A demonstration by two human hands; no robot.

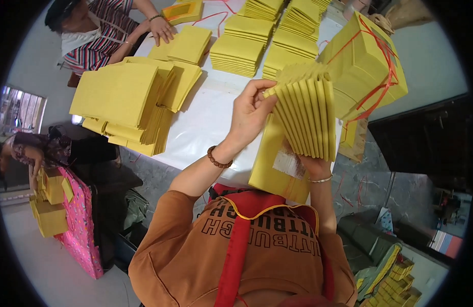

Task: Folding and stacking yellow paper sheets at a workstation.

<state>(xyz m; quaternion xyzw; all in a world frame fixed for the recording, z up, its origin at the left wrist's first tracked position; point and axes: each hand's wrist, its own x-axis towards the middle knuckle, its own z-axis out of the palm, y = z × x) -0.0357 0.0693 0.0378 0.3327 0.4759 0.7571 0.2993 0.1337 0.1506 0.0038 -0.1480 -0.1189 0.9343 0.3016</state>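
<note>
Brown shirt (167, 256) with dark lettering, red apron (234, 261) edged in yellow
A brown beaded bracelet (217, 158) circles the left wrist (228, 149), a thin pale bangle (321, 180) the right wrist (320, 173).

Fanned yellow paper stack (309, 117) seen plain; red cloth apron (233, 261) trimmed in yellow; pink cloth (83, 225) printed with multicoloured motifs.

A white-topped counter (216, 115) is spread with yellow goods. On its left, a broad, uneven pile (114, 94) is heaped, with a smaller pile (189, 45) laid beyond. Folded stacks (239, 50) are ranged in rows farther back. At the right, a large bundle (346, 77) is tied with red string (391, 77); a flat pack (267, 163) is set at the near edge.
</note>
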